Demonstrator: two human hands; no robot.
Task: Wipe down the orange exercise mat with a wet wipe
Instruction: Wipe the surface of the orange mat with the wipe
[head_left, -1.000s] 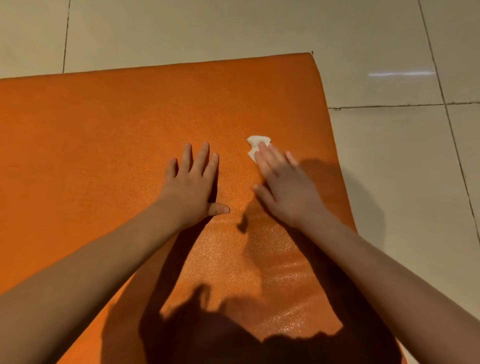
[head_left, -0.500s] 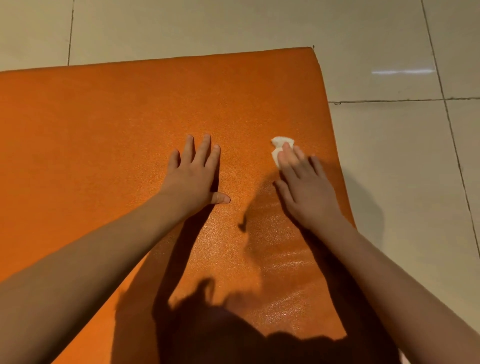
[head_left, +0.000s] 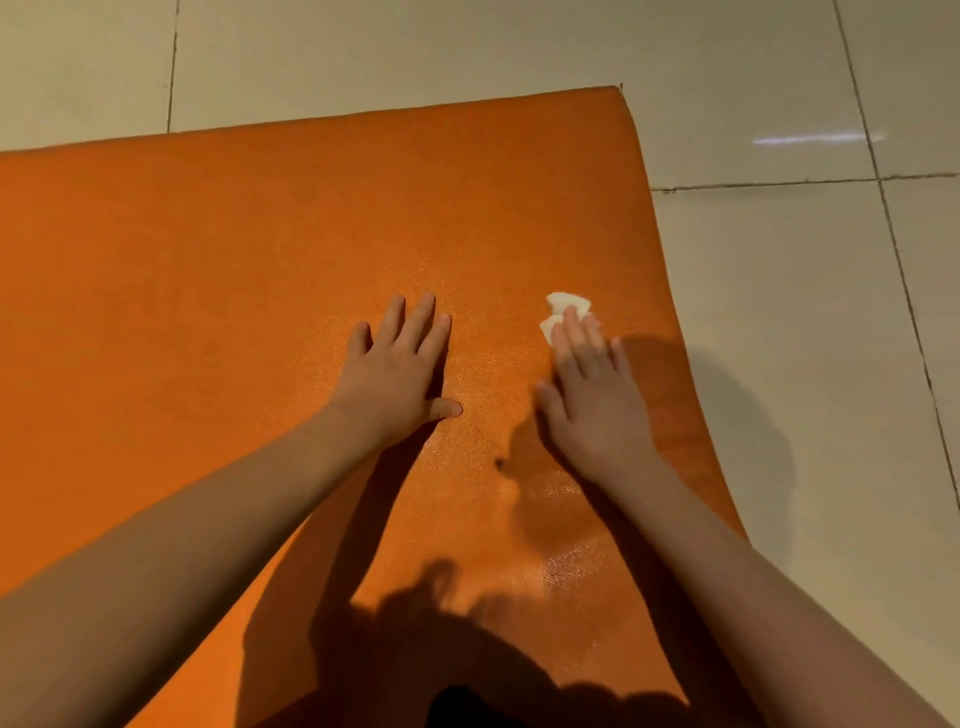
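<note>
Orange and finely textured, the mat (head_left: 208, 286) lies spread on a pale tiled floor (head_left: 779, 374) and fills most of the view. Its far edge runs across the top and its right edge curves down the right side.

A small crumpled white wet wipe (head_left: 563, 306) sits on the mat's right part, near the right edge and well short of the far edge. The right hand (head_left: 592, 405) lies palm down on the mat, its fingers straight and close together. The fingertips (head_left: 571, 325) press on the near half of the wipe, while the far half shows beyond them. The thumb is spread out to the side.

The left hand (head_left: 397, 374) rests flat on the mat beside the right, apart from the wipe. Its fingers are straight and slightly fanned, and its thumb points toward the right hand. Both forearms reach in from the mat's near end.

A damp sheen (head_left: 571, 566) glints on the mat by the right forearm. The person's shadow (head_left: 441, 649) covers the mat's near end.

Beyond the wipe, open mat runs to the far edge, and a wide stretch extends to the left, out of view. Only a narrow strip separates the right hand from the mat's right edge. Past that edge, a dark grout line (head_left: 779, 183) crosses the floor.
</note>
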